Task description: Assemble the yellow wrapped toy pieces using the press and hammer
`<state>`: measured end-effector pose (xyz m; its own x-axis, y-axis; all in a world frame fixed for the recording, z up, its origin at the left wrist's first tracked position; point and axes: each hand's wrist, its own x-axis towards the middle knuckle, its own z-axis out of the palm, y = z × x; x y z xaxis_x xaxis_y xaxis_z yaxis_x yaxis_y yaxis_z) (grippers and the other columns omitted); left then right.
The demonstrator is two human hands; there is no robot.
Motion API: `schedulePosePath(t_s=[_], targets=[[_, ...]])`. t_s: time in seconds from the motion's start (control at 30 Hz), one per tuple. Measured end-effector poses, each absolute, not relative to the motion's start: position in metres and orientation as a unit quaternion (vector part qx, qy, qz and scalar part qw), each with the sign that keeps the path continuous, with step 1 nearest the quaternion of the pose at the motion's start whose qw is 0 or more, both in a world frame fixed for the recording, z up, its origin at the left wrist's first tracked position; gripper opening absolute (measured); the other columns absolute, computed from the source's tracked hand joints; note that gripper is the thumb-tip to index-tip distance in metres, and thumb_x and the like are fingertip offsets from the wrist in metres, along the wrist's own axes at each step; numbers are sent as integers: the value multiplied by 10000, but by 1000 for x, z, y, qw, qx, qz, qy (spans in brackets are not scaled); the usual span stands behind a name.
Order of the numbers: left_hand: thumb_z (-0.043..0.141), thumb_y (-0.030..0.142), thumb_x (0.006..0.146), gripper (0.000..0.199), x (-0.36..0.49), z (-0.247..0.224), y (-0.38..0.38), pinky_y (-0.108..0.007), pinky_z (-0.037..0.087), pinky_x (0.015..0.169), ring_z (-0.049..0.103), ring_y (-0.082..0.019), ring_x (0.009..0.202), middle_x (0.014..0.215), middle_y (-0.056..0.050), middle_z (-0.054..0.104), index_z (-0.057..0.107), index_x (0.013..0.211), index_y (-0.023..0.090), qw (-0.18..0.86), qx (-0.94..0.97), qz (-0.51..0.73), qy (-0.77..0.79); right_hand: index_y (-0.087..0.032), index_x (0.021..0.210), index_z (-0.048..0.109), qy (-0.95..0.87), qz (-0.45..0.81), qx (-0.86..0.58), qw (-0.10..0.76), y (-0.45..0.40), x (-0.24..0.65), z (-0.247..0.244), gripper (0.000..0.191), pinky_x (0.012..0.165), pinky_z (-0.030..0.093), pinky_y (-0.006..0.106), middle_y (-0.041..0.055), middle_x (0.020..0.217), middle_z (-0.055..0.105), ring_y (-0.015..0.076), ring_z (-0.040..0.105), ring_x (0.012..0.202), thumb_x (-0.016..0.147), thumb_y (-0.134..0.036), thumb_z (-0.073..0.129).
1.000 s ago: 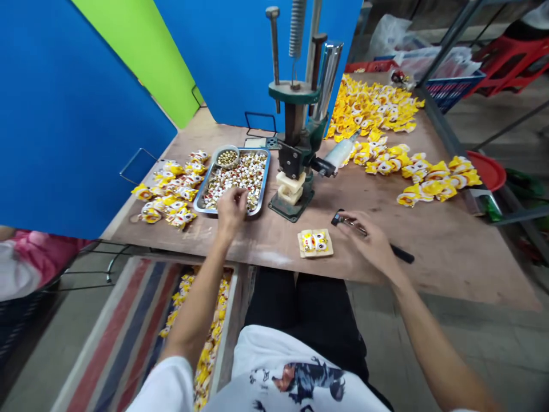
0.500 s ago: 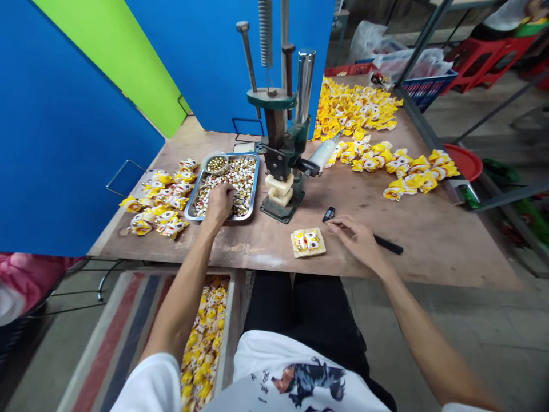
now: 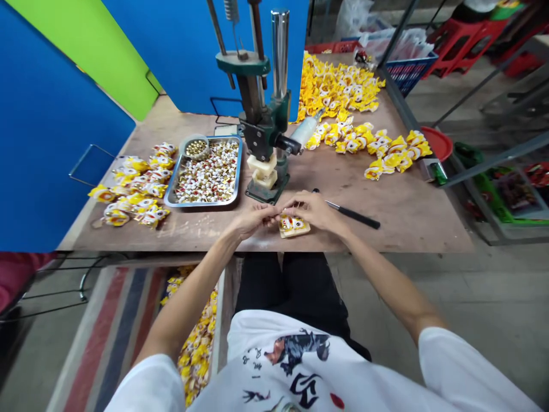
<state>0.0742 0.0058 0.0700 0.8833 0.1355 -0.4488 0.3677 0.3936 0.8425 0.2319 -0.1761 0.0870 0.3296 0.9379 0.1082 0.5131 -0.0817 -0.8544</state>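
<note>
My left hand [image 3: 256,220] is pinched closed and meets the fingertips of my right hand [image 3: 316,210] just above a pale block [image 3: 295,233]. The fingers of my right hand are also drawn together; whatever either hand holds is too small or hidden to name. On the block lies a yellow-and-white animal-face piece [image 3: 295,223] with eyes and red marks, partly covered by my hands. Right behind them stands a green hand press [image 3: 257,137] with cream-coloured blocks [image 3: 262,167] in its jaw. A tool with a black handle [image 3: 359,217] lies beside my right hand, its far end partly hidden.
A metal tray [image 3: 237,171] of small white, red and gold parts holds a bowl [image 3: 196,147] of gold beads. Yellow pieces lie in a left pile [image 3: 137,183] and a larger right pile [image 3: 338,86]. Blue panels [image 3: 51,131] stand at the left; a metal frame [image 3: 394,91] edges the right.
My left hand has left the tray and moved right to the block. My right hand has come left from the black-handled tool to meet it. The view has shifted.
</note>
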Motion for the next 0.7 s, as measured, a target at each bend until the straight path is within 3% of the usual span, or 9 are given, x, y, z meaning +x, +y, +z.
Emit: schedulePosePath(t_s=[0.13,0.3,0.43,0.5,0.63,0.7], targets=[[907,349,789,257,78,49,3,-218,481,539,580,-101,599,724,-73,712,775,742,133,817,500,-98,269,-198,1033,886,-477,354,-682,426,-175,244,67,288,837,562,333,67,1034,868,229,771,918,954,-463,807],[809,165,800,85,84,46,4,-208,532,568,608,-101,612,742,-87,725,769,743,116,823,458,-119,315,-200,1012,889,-467,393,-670,422,-170,254,66,341,827,583,340,63,1020,862,237,773,915,907,-520,834],[785,137,815,39,86,45,4,-216,572,575,636,-117,619,756,-103,750,792,788,110,822,448,-111,334,-248,1176,843,-442,212,-761,426,-213,282,71,373,981,598,429,103,1219,807,286,739,1113,985,-559,768],[784,134,818,61,86,44,2,-205,566,558,640,-116,607,746,-109,754,788,766,105,824,445,-103,336,-232,1166,803,-416,111,-820,377,-247,298,64,424,1032,583,496,144,1234,773,340,699,1175,940,-591,815],[784,139,826,102,86,45,-1,-178,548,552,632,-98,573,725,-110,757,779,736,91,821,453,-102,333,-208,998,719,-416,117,-866,253,-286,305,49,400,897,603,487,153,1005,765,329,709,948,1011,-608,707],[787,147,828,110,85,47,-1,-166,545,560,637,-90,571,727,-108,760,779,741,80,819,458,-99,332,-200,1057,715,-452,120,-849,247,-283,292,58,370,821,611,441,134,974,772,297,722,858,1085,-554,608]])
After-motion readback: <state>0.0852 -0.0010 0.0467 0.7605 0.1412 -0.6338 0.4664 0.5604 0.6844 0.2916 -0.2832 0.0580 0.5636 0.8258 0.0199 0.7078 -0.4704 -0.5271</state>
